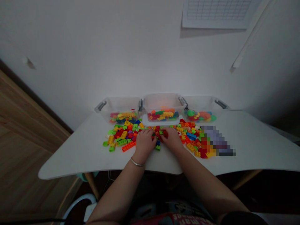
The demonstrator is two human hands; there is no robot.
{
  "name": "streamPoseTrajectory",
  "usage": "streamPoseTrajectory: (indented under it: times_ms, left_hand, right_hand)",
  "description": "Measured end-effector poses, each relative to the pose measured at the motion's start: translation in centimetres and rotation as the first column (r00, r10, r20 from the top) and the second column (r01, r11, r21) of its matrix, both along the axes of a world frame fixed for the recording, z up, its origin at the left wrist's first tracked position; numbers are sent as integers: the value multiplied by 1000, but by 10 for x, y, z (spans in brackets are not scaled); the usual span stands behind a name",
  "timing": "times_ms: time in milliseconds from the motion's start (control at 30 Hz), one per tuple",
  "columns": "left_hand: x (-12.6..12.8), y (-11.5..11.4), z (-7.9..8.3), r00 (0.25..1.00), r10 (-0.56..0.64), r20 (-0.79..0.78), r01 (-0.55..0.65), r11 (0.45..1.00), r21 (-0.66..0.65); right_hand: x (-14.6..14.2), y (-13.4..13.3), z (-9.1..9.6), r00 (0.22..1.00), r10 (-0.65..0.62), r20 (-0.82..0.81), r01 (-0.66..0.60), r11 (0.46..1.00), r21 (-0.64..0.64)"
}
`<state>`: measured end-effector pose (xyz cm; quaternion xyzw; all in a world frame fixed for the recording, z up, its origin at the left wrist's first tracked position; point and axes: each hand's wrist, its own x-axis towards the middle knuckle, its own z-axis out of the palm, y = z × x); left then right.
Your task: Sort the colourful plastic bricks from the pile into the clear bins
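Observation:
Over the middle of a loose spread of colourful toy building bricks (122, 134), my two hands work close together. My left hand (145, 142), with a bracelet at its wrist, is closed, its fingers curled down among the bricks; what they hold is hidden. Closed too is my right hand (172, 138), thumb and fingers bent around a red toy brick (164, 134). Between the hands lie more red and green bricks, too small to tell apart. Just below them a green brick (158, 148) lies on the white table (161, 162).
Three clear plastic bins stand along the wall: a left bin (122, 103) and a middle bin (161, 100) with bricks, and a right bin (201, 101) with rounder coloured pieces. A pixelated, blurred-out object (217, 140) lies right of the bricks. A gridded paper sheet (215, 12) hangs above.

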<state>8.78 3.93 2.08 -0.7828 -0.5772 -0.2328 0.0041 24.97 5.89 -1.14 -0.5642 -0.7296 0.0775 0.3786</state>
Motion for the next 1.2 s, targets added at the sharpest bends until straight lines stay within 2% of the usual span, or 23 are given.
streamPoseTrajectory:
  times_ms: [167,300,500,633,767,900,1033,1200]
  left_hand:
    - [-1,1,0,1000,3,6,-3,1000,-6]
    - [-2,2,-2,1000,-5,10,5,1000,8]
    - [-3,-2,2,1000,-11,21,11,1000,9]
    - [-3,-3,3,1000,-1,28,1,1000,-10]
    - [-3,-2,1,1000,-7,25,8,1000,-11]
    - [-3,-1,0,1000,4,20,-3,1000,-26]
    - [-3,0,0,1000,7,16,-6,999,-33]
    - [-3,0,-1,1000,7,21,-7,1000,-24]
  right_hand:
    - [-1,1,-2,990,-37,-136,41,999,29]
    - [3,5,9,966,-25,-259,55,993,109]
    - [20,14,55,927,-68,-369,181,943,281]
    - [36,34,85,906,-93,-412,259,894,367]
    - [49,63,99,920,-127,-371,277,881,384]
    - [57,86,100,937,-179,-300,266,922,280]
    - [60,92,100,956,-244,-161,273,941,198]
    - [61,90,103,968,-243,-66,251,954,164]
